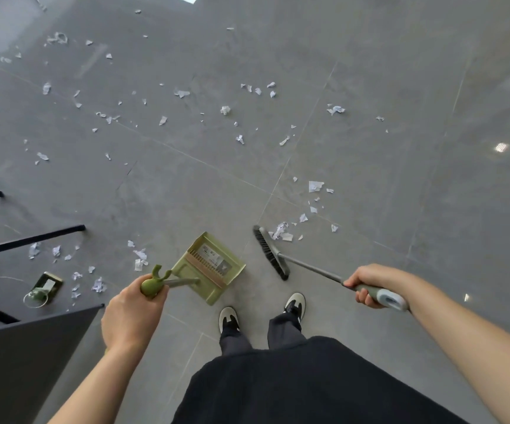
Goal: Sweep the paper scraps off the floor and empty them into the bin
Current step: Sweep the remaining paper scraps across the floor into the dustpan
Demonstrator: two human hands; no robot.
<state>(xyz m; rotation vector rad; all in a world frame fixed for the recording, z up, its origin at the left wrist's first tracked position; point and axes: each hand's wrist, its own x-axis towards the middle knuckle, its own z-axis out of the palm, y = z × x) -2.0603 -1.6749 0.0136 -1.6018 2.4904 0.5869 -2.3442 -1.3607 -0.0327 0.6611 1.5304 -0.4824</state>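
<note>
The floor [370, 87] is grey tile with thin pale grout lines. White paper scraps [316, 186] speckle it. The dustpan [208, 267] is olive green, with a tan comb strip and a white label. The broom [270, 252] has black bristles, a grey head and pole, and a green grip tipped white. The shoes [229, 318] are black and white.

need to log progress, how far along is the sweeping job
Barely begun. Done: nothing visibly collected; the green dustpan seems to hold only its label. In hand: the left hand grips the dustpan handle, the right hand grips the broom, its head beside a small clump of scraps. Left: paper scraps lie all over the floor; no bin is in view.
</note>
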